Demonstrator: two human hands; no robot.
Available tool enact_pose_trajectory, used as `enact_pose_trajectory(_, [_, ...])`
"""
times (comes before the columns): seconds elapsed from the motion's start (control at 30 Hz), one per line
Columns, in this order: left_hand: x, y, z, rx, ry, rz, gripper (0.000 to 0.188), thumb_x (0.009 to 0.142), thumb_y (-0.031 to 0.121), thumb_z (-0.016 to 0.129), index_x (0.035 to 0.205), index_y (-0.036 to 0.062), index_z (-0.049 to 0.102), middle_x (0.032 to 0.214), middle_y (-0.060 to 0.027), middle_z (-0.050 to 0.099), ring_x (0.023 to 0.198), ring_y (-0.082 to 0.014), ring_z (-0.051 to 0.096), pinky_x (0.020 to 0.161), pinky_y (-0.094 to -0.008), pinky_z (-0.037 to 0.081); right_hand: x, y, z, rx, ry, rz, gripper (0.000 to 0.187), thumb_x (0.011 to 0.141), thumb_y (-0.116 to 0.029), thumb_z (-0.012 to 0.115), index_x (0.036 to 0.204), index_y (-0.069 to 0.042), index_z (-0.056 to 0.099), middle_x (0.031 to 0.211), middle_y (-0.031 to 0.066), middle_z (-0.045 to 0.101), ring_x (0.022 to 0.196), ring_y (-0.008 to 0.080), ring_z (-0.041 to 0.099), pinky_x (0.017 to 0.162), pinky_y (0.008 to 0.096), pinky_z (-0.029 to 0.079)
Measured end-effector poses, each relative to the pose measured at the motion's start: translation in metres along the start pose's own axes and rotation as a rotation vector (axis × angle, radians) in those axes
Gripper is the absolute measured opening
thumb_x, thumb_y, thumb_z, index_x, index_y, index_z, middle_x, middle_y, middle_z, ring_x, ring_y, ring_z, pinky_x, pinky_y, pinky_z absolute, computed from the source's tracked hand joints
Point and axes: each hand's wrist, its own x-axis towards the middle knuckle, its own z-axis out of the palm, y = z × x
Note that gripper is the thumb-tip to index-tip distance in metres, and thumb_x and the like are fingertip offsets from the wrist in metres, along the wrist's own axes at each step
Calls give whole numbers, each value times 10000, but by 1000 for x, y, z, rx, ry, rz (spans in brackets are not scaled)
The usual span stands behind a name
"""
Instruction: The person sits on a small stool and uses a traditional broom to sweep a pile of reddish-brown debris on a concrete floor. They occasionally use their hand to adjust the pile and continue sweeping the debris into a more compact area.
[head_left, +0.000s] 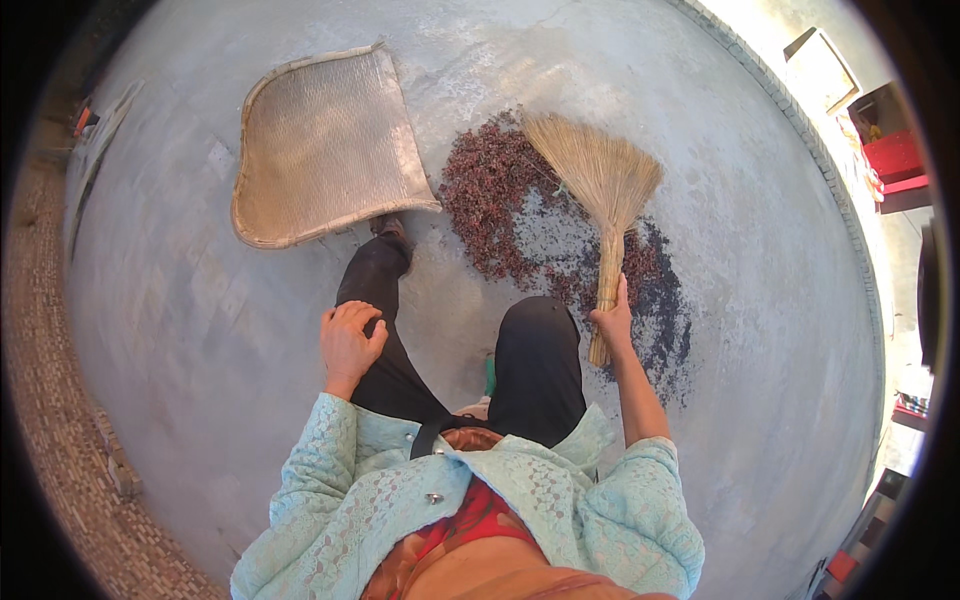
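Tan straw broom (597, 165), fanned wide w/ slim hndl (609, 260), R grip (616, 318) clamped on it, L grip (352, 342) unclenched by leg (392, 365).

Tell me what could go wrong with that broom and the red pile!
A hard sweep of the broom, held in the right hand, might scatter the red pile beneath it. The black bits could get mixed in, as they lie right beside the red. The left shoe is close to the tray, so a step might bump it.
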Motion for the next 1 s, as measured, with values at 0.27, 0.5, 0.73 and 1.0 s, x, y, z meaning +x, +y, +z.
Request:
enact_pose_trajectory(0.27, [-7,1,1,53,-22,3,135,747,216,691,831,112,711,974,-6,691,1009,-178,607,892,-365,389,-119,51,-83,-92,129,61,1022,616,14,620,1528,-145,188,1301,121,527,904,201,572,777,299,496])
enact_pose_trajectory(0.5, [-11,-9,10,95,22,44,121,741,220,691,819,130,715,964,14,693,979,-162,616,848,-367,399,-214,146,-127,-3,276,161,1007,610,32,577,1523,-128,184,1146,113,538,786,194,558,604,302,500])
enact_pose_trajectory(0.73, [-15,-14,14,134,23,60,125,747,225,681,825,135,717,993,8,692,995,-169,614,868,-367,395,-282,209,-89,-88,424,343,1036,588,-86,669,1509,-129,198,1227,173,556,959,291,605,819,375,509])
enact_pose_trajectory(1.0, [-18,-16,15,166,4,57,140,750,233,675,844,139,720,1020,8,687,1041,-165,602,928,-373,377,-307,241,-25,-121,300,458,1085,632,-268,788,1518,-203,165,1204,198,597,1005,376,617,857,419,491])
